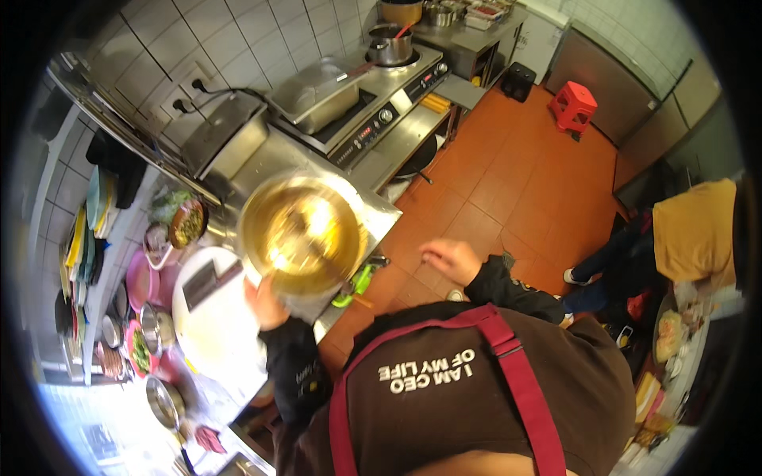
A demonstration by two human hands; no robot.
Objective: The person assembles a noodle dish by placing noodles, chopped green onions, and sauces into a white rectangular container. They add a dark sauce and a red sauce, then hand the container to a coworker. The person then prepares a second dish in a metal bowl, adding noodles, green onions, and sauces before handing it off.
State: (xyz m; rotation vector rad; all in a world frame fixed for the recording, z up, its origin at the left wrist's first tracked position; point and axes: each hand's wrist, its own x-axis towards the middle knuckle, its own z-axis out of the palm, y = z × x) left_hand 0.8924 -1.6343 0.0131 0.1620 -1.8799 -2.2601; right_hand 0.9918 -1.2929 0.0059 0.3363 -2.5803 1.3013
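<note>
Hand and Bowl Positions at the Table

The large metal bowl (255, 208) stands on the steel table (382, 213), close to the front edge and near the corner beside the cooktop (378, 119). Its mouth faces up, and bright reflections obscure the contents.

Left hand (268, 305): located at the near rim of the bowl. The fingers are blurred against the rim; whether they are clamped on it or only rest there cannot be told.

Right hand (454, 260): located beyond the front edge of the table, above the tiled floor (484, 194) and apart from the bowl. The fingers are bent and held close together; whether their tips meet the thumb cannot be told.

Adjacent items: a round white cutting board (226, 337) lies to the left of the bowl, with a cleaver (208, 285) flat on it. A brown bowl of chopped food (189, 224) and a pink basin (141, 279) stand toward the wall-side edge. A green object (357, 284) is at the front edge, just beside the metal bowl. A rectangular steel pan (327, 101) sits on the cooktop.
</note>
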